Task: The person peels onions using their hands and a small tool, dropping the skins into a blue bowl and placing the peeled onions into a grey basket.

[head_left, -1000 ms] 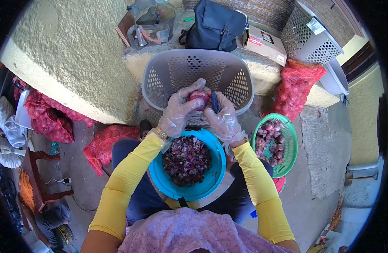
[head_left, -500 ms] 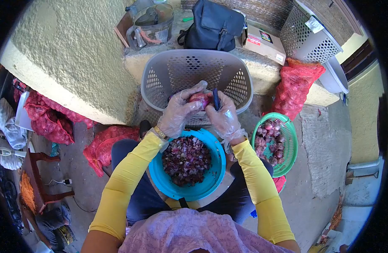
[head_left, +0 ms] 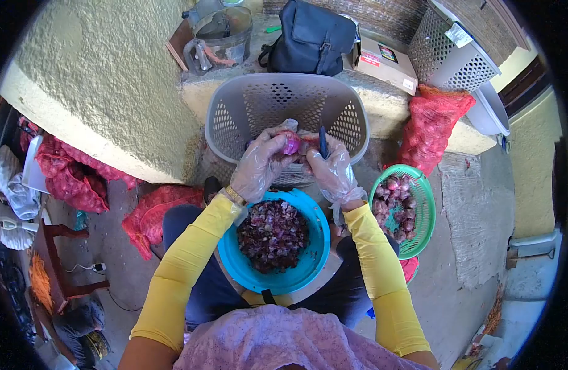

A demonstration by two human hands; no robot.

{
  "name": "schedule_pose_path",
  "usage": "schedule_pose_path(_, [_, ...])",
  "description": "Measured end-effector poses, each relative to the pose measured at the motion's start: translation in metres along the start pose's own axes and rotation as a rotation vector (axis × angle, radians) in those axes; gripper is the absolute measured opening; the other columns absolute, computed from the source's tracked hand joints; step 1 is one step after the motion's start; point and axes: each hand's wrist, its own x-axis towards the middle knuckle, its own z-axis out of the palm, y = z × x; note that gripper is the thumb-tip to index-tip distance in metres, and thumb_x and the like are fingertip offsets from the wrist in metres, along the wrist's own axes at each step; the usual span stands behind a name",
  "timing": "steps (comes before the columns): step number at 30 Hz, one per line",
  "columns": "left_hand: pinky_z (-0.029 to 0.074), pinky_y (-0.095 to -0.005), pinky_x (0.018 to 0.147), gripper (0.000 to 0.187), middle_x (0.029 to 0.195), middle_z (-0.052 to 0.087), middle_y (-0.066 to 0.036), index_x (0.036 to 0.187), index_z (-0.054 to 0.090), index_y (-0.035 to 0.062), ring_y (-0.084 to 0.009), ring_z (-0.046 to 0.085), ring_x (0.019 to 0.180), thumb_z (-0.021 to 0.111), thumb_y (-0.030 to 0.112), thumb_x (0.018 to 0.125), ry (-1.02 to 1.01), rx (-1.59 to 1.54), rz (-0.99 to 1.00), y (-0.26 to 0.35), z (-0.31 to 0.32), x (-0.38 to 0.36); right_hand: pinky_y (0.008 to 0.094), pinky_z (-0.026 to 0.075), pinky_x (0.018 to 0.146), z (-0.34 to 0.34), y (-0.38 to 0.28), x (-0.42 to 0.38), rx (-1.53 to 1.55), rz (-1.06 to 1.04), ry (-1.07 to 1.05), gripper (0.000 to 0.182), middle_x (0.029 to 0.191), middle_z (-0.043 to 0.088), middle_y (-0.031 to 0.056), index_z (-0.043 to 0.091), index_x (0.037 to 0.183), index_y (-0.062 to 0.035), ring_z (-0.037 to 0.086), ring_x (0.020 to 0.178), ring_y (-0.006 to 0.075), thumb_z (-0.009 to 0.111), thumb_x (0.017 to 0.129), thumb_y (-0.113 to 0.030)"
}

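Note:
A red onion (head_left: 290,143), its bright purple flesh bared on one side, sits in my left hand (head_left: 257,163), whose gloved fingers are wrapped round it. My right hand (head_left: 333,169), also in a clear plastic glove, grips a knife (head_left: 323,143) with a dark handle; its blade is hard to make out. A strip of peel appears to hang between the two hands. Both hands are over the front rim of a grey perforated basket (head_left: 217,151). Below them, between my knees, a blue basin (head_left: 321,246) holds a heap of onion skins (head_left: 273,234).
To the right, a green basket (head_left: 427,216) holds unpeeled onions. A red mesh sack of onions (head_left: 435,126) leans behind it; more red sacks (head_left: 162,213) lie at left. On the ledge stand a black backpack (head_left: 315,37), a cardboard box (head_left: 382,65) and a clear pitcher (head_left: 225,40).
The onion has turned in my left hand and more shiny purple surface shows. My right hand with the knife has moved slightly right, away from the onion.

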Motion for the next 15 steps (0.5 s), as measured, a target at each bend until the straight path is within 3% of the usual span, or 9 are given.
schedule_pose_path(3, [0.051, -0.0373, 0.11, 0.055, 0.144, 0.052, -0.01, 0.148, 0.047, 0.0057, -0.0208, 0.058, 0.128, 0.066, 0.003, 0.097, 0.013, 0.242, 0.05, -0.002, 0.001, 0.001, 0.0236, 0.048, 0.057, 0.001, 0.001, 0.002, -0.012, -0.029, 0.008, 0.021, 0.085, 0.067, 0.0005, 0.068, 0.114, -0.0004, 0.057, 0.064, 0.0055, 0.06, 0.097, -0.008])
schedule_pose_path(6, [0.052, -0.0362, 0.109, 0.065, 0.144, 0.051, -0.01, 0.153, 0.043, 0.0071, -0.0203, 0.057, 0.127, 0.069, -0.002, 0.094, 0.006, 0.223, 0.029, 0.005, -0.002, 0.001, 0.0243, 0.049, 0.061, 0.0, -0.001, 0.0, -0.031, 0.043, -0.001, 0.024, 0.095, 0.069, 0.0066, 0.065, 0.12, 0.003, 0.059, 0.072, 0.008, 0.057, 0.098, -0.003])
schedule_pose_path(9, [0.053, -0.0382, 0.108, 0.062, 0.145, 0.05, -0.01, 0.151, 0.044, 0.0067, -0.0215, 0.058, 0.128, 0.069, 0.0, 0.095, -0.017, 0.166, -0.003, 0.013, 0.0, 0.0, 0.0244, 0.048, 0.06, -0.002, -0.007, 0.0, -0.07, 0.041, 0.03, 0.023, 0.093, 0.069, 0.0059, 0.066, 0.118, 0.0022, 0.058, 0.069, 0.0077, 0.058, 0.098, -0.005])
schedule_pose_path(11, [0.055, -0.0393, 0.107, 0.06, 0.145, 0.051, -0.01, 0.151, 0.043, 0.0052, -0.0226, 0.058, 0.129, 0.069, 0.005, 0.097, -0.02, 0.179, 0.037, 0.011, -0.004, 0.001, 0.024, 0.046, 0.056, -0.003, -0.015, -0.002, -0.027, 0.057, 0.046, 0.02, 0.082, 0.065, 0.0011, 0.068, 0.111, 0.0028, 0.056, 0.064, 0.0062, 0.06, 0.094, -0.004])
schedule_pose_path(12, [0.056, -0.0403, 0.107, 0.059, 0.145, 0.052, -0.011, 0.15, 0.042, 0.0037, -0.0236, 0.059, 0.129, 0.069, 0.01, 0.098, -0.024, 0.19, 0.075, 0.012, -0.004, 0.001, 0.024, 0.046, 0.056, -0.004, -0.014, -0.002, -0.027, 0.057, 0.045, 0.02, 0.082, 0.065, 0.0011, 0.068, 0.111, 0.0028, 0.056, 0.064, 0.0062, 0.06, 0.094, -0.004])
schedule_pose_path(15, [0.055, -0.0433, 0.107, 0.052, 0.141, 0.052, -0.012, 0.147, 0.045, 0.0036, -0.0231, 0.06, 0.127, 0.066, 0.009, 0.1, -0.04, 0.161, 0.043, 0.015, 0.0, -0.001, 0.0241, 0.047, 0.058, -0.007, -0.011, -0.003, -0.091, 0.043, 0.039, 0.02, 0.083, 0.065, 0.0015, 0.068, 0.11, 0.003, 0.055, 0.065, 0.0058, 0.06, 0.093, -0.003])
